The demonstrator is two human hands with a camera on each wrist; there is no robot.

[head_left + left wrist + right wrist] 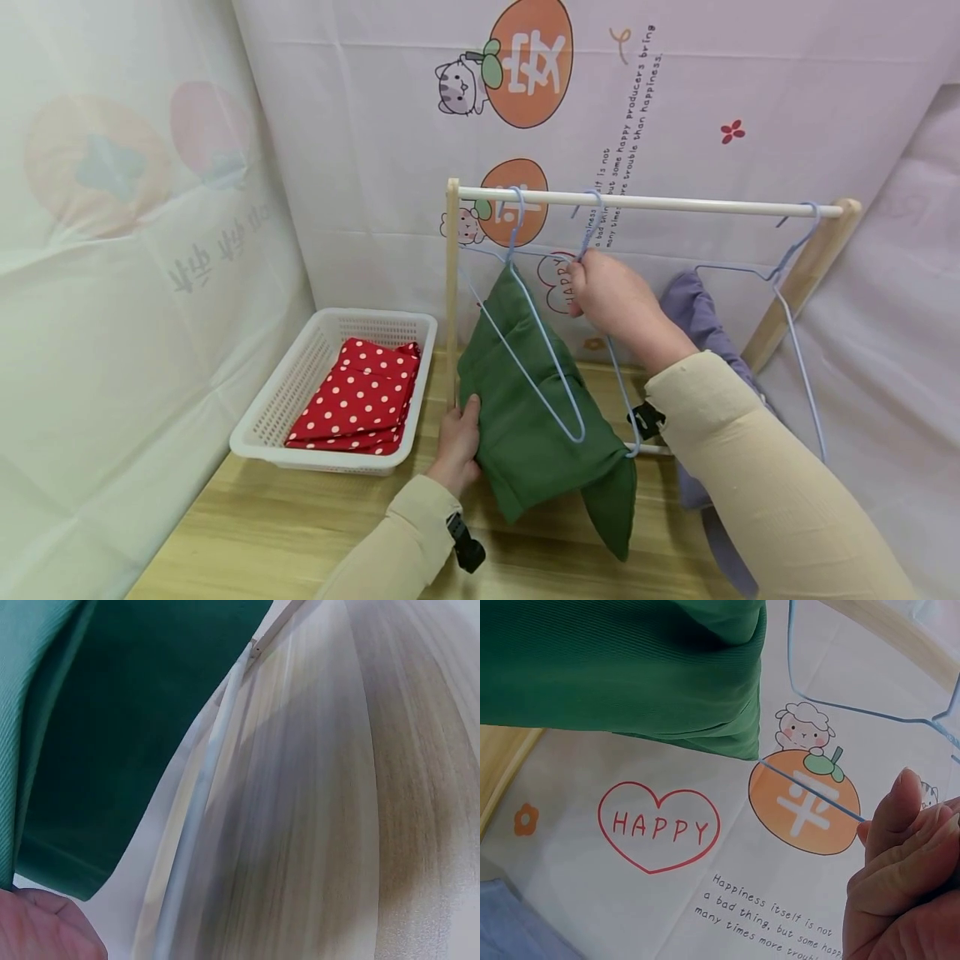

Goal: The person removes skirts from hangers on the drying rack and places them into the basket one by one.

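Observation:
My right hand [615,292] grips the neck of a light blue clothes hanger [620,379], whose hook sits on the rack's white rail [697,203]. A green garment [532,417] is draped over this hanger, with one pointed end hanging lower at the right. My left hand [459,442] pinches the garment's left edge, thumb on the front; in the left wrist view its fingertips [60,922] show at the lower edge of the green fabric [112,750]. Another blue hanger [512,250] hangs bare in front of the garment. In the right wrist view, curled fingers [892,877] surround the hanger's neck.
A purple garment [690,308] hangs from a third blue hanger [798,358] at the rack's right end. Left of the rack, a white plastic basket [318,456] holds folded red polka-dot cloth [363,392]. Printed white fabric [375,125] stands behind and at both sides.

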